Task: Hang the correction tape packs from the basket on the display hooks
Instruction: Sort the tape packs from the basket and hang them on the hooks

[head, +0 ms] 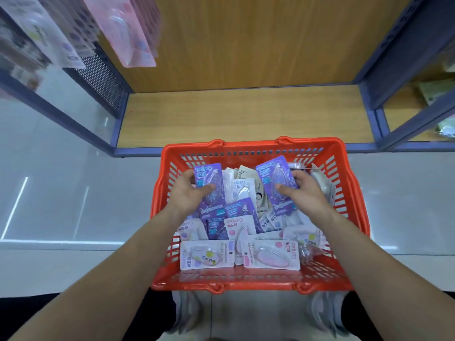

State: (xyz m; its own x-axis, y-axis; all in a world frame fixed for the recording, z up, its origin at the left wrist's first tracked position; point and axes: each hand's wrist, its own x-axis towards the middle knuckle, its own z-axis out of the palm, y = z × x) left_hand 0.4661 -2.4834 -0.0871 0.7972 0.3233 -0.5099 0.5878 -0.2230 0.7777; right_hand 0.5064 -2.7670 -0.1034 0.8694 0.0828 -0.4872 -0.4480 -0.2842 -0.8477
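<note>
Pale floor tiles, wooden shelf bay [246,114] behind. We see a red basket [261,284] on the floor just in front of the shelf's front edge, heaped with correction tape packs [270,254] in purple, pink and white. Left hand [189,194] grips a purple pack [208,174] near the basket's far-left corner. Right hand [306,190] pinches a second purple pack [272,174] near the far-right corner. Hung pink packs [130,33] are blurred at top left.

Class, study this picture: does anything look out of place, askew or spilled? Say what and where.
The packs in the basket lie in a loose heap, not in rows. They tilt, overlap and face different ways, some with the print upside down. No damage shows.
</note>
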